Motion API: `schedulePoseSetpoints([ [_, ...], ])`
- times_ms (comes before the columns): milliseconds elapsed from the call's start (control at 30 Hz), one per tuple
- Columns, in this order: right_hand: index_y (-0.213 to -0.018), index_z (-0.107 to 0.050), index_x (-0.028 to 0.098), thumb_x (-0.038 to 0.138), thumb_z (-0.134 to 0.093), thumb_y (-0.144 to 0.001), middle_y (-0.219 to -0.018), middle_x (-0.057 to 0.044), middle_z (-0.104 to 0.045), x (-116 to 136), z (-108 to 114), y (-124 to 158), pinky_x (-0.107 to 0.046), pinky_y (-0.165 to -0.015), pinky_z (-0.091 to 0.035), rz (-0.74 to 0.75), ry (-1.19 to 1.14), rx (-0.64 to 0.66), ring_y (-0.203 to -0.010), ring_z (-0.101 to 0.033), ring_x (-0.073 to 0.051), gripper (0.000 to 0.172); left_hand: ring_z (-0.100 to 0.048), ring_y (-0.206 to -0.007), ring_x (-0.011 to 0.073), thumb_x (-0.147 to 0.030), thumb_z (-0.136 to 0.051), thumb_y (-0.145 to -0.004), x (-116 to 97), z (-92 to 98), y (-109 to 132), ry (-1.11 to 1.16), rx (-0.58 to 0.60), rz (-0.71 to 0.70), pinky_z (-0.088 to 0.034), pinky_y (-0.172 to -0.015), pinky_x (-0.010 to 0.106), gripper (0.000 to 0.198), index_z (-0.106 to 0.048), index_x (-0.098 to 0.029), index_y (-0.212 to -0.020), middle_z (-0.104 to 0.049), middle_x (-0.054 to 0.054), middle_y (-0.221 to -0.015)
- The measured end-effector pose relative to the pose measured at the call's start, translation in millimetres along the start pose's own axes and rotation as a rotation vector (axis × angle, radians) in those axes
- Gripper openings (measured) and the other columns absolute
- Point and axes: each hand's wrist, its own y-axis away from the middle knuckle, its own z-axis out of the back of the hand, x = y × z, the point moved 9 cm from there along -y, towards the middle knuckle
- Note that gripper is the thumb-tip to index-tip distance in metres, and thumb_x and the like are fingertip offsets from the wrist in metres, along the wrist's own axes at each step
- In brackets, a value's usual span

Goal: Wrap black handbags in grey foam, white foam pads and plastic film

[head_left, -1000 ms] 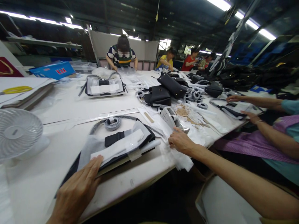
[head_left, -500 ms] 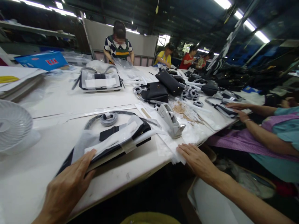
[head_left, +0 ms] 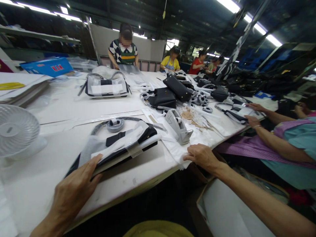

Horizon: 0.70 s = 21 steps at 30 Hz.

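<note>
A black handbag point(head_left: 120, 156) lies before me, partly wrapped in white paper and padding, with a clear strip round its front. My left hand point(head_left: 71, 191) is at its near left end, fingers along the top and thumb by the front edge. Beyond the wrapping, a grey wrapped strap coil point(head_left: 115, 125) rests inside the curved handle. At the table's front edge, my right hand point(head_left: 201, 158) has its fingers curled and closed on the corner of thin white sheets point(head_left: 174, 153). A grey tape dispenser point(head_left: 178, 128) stands just behind these sheets.
Black handbags point(head_left: 163, 98) and strap coils are heaped mid-table. Another wrapped bag point(head_left: 107, 87) lies farther back. A white fan point(head_left: 18, 130) is at left, a blue box point(head_left: 48, 66) behind it. A co-worker's hands point(head_left: 254, 120) work at right; several other people are across the table.
My right hand has gone from flat, stretched fingers to curled ones at the white sheets' corner. My left hand stays on the handbag. The view has shifted slightly.
</note>
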Motion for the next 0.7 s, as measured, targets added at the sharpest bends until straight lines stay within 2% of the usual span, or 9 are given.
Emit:
schedulePoseSetpoints([
  [100,-0.071,-0.067,0.02,0.049,-0.064,-0.09,-0.072,-0.005,-0.07,-13.1,-0.4,-12.8,-0.027,-0.062,-0.039,-0.087,-0.088,0.131,-0.07,-0.066,-0.021,0.035,-0.072,-0.093,0.0287,-0.029,-0.044,-0.098,1.6,0.5,-1.7,0.028,0.006,0.011,-0.057,-0.073,0.036,0.05,-0.04,-0.025,-0.147,-0.068,0.01,-0.126],
  [233,-0.078,-0.074,0.024,0.046,-0.05,-0.095,-0.072,0.0,-0.073,-34.1,5.7,-22.6,-0.026,-0.063,-0.043,-0.209,-0.453,0.257,-0.069,-0.066,-0.018,0.037,-0.072,-0.093,0.03,-0.03,-0.043,-0.097,4.7,1.7,-2.9,0.042,-0.006,0.036,-0.057,-0.072,0.036,0.048,-0.044,-0.024,-0.145,-0.068,0.01,-0.126],
  [300,-0.084,-0.077,0.024,0.045,-0.048,-0.093,-0.077,0.0,-0.075,-39.4,17.0,-27.8,-0.027,-0.068,-0.046,-0.228,-0.596,0.238,-0.073,-0.068,-0.019,0.036,-0.072,-0.093,0.0311,-0.029,-0.043,-0.097,5.1,1.6,-3.1,0.046,-0.004,0.037,-0.058,-0.07,0.037,0.046,-0.047,-0.022,-0.142,-0.067,0.012,-0.126],
  [367,-0.086,-0.078,0.024,0.045,-0.053,-0.088,-0.083,0.0,-0.076,-42.2,31.2,-32.6,-0.029,-0.074,-0.049,-0.255,-0.674,0.162,-0.081,-0.069,-0.021,0.033,-0.072,-0.093,0.0322,-0.029,-0.042,-0.097,5.7,0.0,-3.3,0.06,0.014,0.043,-0.058,-0.068,0.038,0.044,-0.05,-0.019,-0.139,-0.067,0.013,-0.126],
  [467,-0.077,-0.075,0.021,0.047,-0.065,-0.079,-0.078,-0.001,-0.075,-34.4,45.5,-35.7,-0.031,-0.074,-0.05,-0.364,-0.729,0.012,-0.078,-0.068,-0.022,0.028,-0.072,-0.093,0.0322,-0.029,-0.043,-0.096,8.9,-0.4,-4.4,0.085,0.021,0.078,-0.058,-0.071,0.039,0.044,-0.053,-0.019,-0.137,-0.068,0.013,-0.125],
  [500,-0.074,-0.073,0.02,0.048,-0.068,-0.077,-0.074,-0.001,-0.074,-24.1,46.3,-36.1,-0.031,-0.072,-0.05,-0.397,-0.755,-0.033,-0.075,-0.068,-0.022,0.028,-0.072,-0.093,0.0318,-0.03,-0.044,-0.095,10.1,0.2,-5.4,0.096,0.022,0.093,-0.058,-0.072,0.038,0.043,-0.054,-0.019,-0.136,-0.068,0.012,-0.125],
  [567,-0.072,-0.07,0.02,0.047,-0.071,-0.077,-0.073,-0.002,-0.073,12.0,40.7,-38.6,-0.031,-0.07,-0.052,-0.417,-0.857,-0.106,-0.073,-0.068,-0.022,0.028,-0.072,-0.093,0.0308,-0.031,-0.047,-0.093,13.2,1.3,-9.0,0.119,0.04,0.131,-0.058,-0.074,0.037,0.043,-0.057,-0.02,-0.134,-0.069,0.011,-0.125],
  [633,-0.078,-0.071,0.02,0.044,-0.07,-0.081,-0.083,-0.003,-0.076,67.2,27.4,-45.0,-0.032,-0.075,-0.054,-0.336,-1.015,-0.147,-0.079,-0.07,-0.022,0.024,-0.072,-0.095,0.0299,-0.031,-0.049,-0.091,17.4,1.1,-14.2,0.131,0.092,0.18,-0.058,-0.075,0.036,0.043,-0.058,-0.021,-0.132,-0.07,0.009,-0.123],
  [700,-0.088,-0.072,0.022,0.04,-0.07,-0.084,-0.096,-0.004,-0.077,128.8,13.1,-52.8,-0.034,-0.084,-0.054,-0.194,-1.086,-0.159,-0.088,-0.071,-0.021,0.018,-0.072,-0.097,0.0295,-0.032,-0.05,-0.09,21.4,0.9,-20.0,0.133,0.159,0.227,-0.058,-0.076,0.035,0.044,-0.058,-0.021,-0.132,-0.07,0.009,-0.121],
])
